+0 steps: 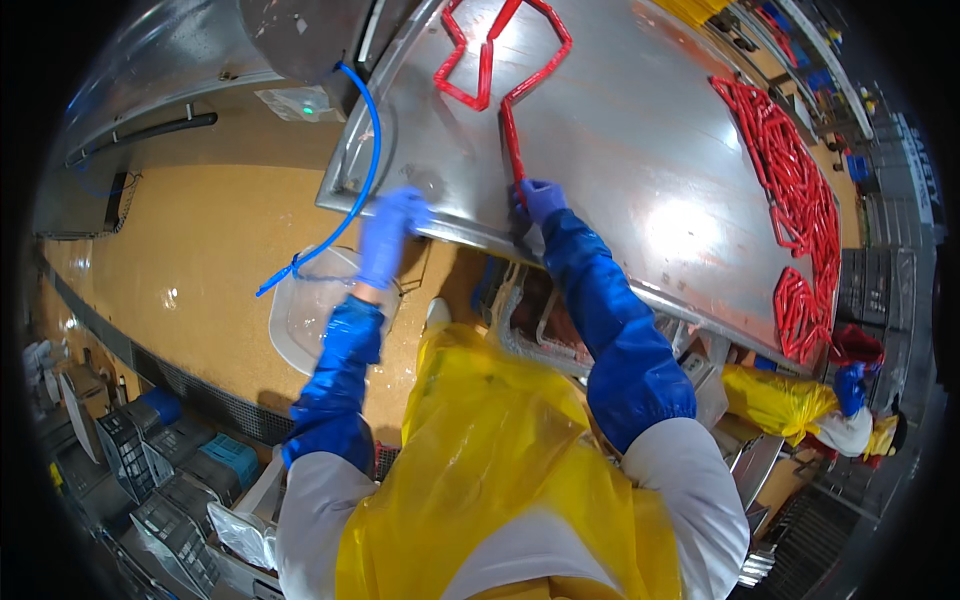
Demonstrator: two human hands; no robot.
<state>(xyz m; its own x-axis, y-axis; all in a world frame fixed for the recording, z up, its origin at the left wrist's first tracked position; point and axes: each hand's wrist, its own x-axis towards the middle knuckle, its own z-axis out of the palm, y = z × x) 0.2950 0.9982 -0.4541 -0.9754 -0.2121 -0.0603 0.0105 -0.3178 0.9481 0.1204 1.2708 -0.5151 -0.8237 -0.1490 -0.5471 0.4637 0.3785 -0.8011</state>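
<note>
Though in grip (543, 201), strand (511, 140) mostly beyond.

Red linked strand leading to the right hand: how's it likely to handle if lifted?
Probably floppy overall: the red linked strand kinks sharply between straight segments, so it likely folds there. Individual segments may be stiffer, since they lie fairly straight. Possibly slippery: it looks glossy on the shiny metal table.

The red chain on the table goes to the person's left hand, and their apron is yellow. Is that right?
Not quite: in the head view, the red chain on the table goes to the person's right hand, not the left hand. The apron is yellow.
</note>
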